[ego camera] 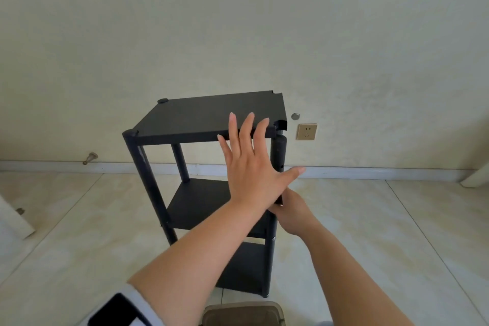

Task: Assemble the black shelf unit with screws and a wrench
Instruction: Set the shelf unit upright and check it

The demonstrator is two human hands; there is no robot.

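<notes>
The black shelf unit [201, 124] stands upright on the tiled floor [370, 233] at the centre of the view, close to the cream wall [238, 21]. It has three tiers: a top panel [211, 114], a middle one [198, 204] and a bottom one [246, 267], and all three show bare surfaces with nothing standing on them. Round posts join the tiers; the near right post [278, 151] at 3 o'clock of the top panel stops just under that panel's notched corner.

The left hand [254, 167] is spread flat, fingers straight, fingertips lying on the near edge of the top panel and thumb pointing out toward 3 o'clock. The right hand [291, 214] sits lower, at 5 o'clock of the left, fingers curled round the near right post; the left wrist hides part of that grip.

A wall socket [306, 131] lies at 3 o'clock of the top panel, with a small round cap [295, 116] just above it. No readable writing shows anywhere. A brown object [243, 313] sits at 6 o'clock, cut off by the frame.
</notes>
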